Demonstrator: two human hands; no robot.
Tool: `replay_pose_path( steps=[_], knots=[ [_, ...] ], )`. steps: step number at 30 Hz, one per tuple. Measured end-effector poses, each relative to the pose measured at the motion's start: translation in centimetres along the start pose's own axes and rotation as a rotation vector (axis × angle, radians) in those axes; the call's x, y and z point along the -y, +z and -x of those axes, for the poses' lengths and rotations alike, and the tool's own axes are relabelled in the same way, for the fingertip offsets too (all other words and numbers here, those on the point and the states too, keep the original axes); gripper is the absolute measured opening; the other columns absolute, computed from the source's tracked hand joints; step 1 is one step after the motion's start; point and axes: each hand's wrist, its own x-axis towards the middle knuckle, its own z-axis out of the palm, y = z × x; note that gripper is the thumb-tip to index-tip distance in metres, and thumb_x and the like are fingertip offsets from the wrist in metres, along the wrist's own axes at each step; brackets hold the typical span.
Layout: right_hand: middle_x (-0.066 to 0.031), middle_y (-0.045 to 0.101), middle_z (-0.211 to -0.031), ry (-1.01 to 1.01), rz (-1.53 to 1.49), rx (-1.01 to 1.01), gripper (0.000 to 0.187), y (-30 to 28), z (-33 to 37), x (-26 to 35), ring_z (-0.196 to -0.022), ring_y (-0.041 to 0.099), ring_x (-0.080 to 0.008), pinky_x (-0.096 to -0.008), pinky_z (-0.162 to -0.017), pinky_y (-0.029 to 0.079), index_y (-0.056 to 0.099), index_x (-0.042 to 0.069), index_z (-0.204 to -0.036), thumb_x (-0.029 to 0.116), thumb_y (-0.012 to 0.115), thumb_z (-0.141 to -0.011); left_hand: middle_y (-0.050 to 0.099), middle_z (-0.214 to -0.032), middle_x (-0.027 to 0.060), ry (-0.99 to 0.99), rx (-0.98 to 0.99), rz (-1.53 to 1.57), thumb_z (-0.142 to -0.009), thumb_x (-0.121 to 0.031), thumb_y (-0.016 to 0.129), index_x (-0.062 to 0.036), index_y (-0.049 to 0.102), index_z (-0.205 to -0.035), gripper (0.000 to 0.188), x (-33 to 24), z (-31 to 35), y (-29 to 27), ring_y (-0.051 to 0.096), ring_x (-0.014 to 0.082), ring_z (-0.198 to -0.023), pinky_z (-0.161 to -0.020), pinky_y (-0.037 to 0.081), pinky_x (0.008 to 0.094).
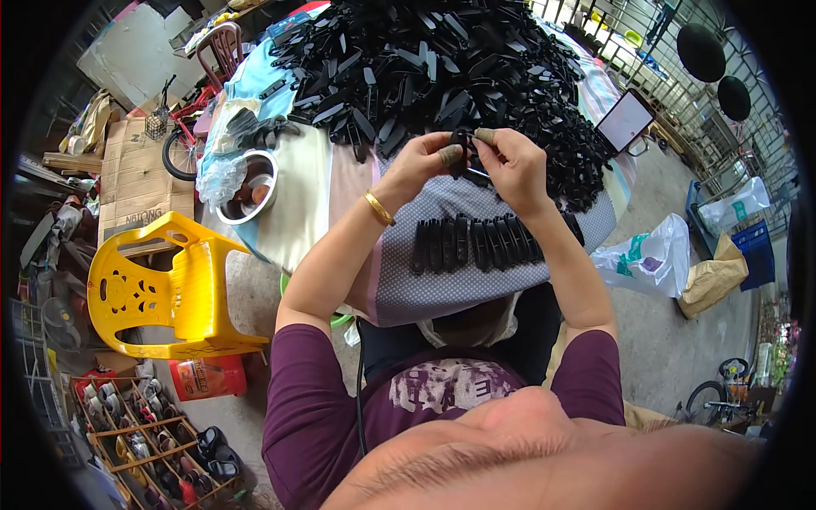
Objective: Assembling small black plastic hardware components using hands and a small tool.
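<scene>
Both my hands meet over the near part of the cloth-covered table. A small, long black plastic piece (pixel 460 155) stands upright between them. My left hand (pixel 422 163) is closed, pinching it from the left between thumb and fingers; a gold bangle circles that wrist. My right hand (pixel 515 167) is closed too, its thumb and forefinger pinched at the piece's right side. Brownish covers wrap some fingertips. Below the hands, a row of several similar black pieces (pixel 486 244) lies side by side on the dotted grey cloth (pixel 399 285). Beyond rises a large heap of loose black pieces (pixel 416 72).
A metal bowl (pixel 270 191) with a clear plastic bag stands at the table's left edge. A phone or tablet with a lit screen (pixel 625 121) stands right of the heap. A yellow plastic chair (pixel 191 280) is left; a white plastic bag (pixel 650 259) lies right.
</scene>
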Motion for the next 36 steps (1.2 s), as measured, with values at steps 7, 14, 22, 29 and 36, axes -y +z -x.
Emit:
replay_pose_path(
  steps=[7,14,22,29,36],
  knots=[
    [-0.0113,0.064,-0.079,-0.295,0.295,-0.011,0.013,0.2,0.5,-0.2,-0.071,0.062,-0.0256,-0.0322,-0.061,0.051,0.064,-0.002,-0.086,0.001,0.064,-0.074,0.062,-0.091,0.0021,-0.003,-0.038,0.056,-0.088,-0.020,0.061,-0.0008,0.058,-0.105,0.027,0.0,0.6,1.8,0.061,0.0097,-0.081,-0.073,0.050,0.0235],
    [-0.0103,0.061,-0.087,-0.266,0.284,0.107,0.023,0.6,0.6,0.0,-0.077,0.058,-0.0240,-0.0321,-0.064,0.049,0.062,-0.004,-0.095,0.007,0.058,-0.076,0.062,-0.094,0.0002,0.067,-0.056,-0.121,-0.088,-0.017,0.059,0.0001,0.058,-0.114,0.030,0.4,0.6,1.3,0.057,0.0067,-0.082,-0.075,0.048,0.0223],
    [-0.0146,0.059,-0.102,-0.226,0.257,0.278,0.029,-0.1,1.5,-0.2,-0.091,0.057,-0.0298,-0.0385,-0.081,0.044,0.061,-0.004,-0.102,0.011,0.060,-0.078,0.061,-0.088,-0.0011,0.060,-0.067,-0.394,-0.089,-0.014,0.058,0.0027,0.059,-0.109,0.027,-0.9,0.5,0.9,0.053,0.0036,-0.079,-0.070,0.045,0.0197],
    [-0.0145,0.062,-0.095,-0.114,0.184,0.149,0.022,-3.7,0.6,-1.8,-0.089,0.059,-0.0299,-0.0355,-0.078,0.047,0.064,0.000,-0.097,0.010,0.064,-0.077,0.058,-0.085,0.0005,-0.197,-0.133,-0.449,-0.088,-0.011,0.056,0.0010,0.060,-0.105,0.022,-3.0,3.7,-1.8,0.054,0.0072,-0.076,-0.070,0.049,0.0217],
    [-0.0087,0.059,-0.078,-0.049,0.429,0.338,0.014,-3.9,1.5,-6.1,-0.077,0.059,-0.0240,-0.0335,-0.069,0.049,0.067,0.006,-0.087,0.015,0.065,-0.076,0.055,-0.077,0.0036,-0.296,-0.164,-0.747,-0.084,-0.009,0.058,0.0010,0.050,-0.121,0.040,-2.2,10.0,0.1,0.053,0.0086,-0.067,-0.062,0.046,0.0238]
  ],
)
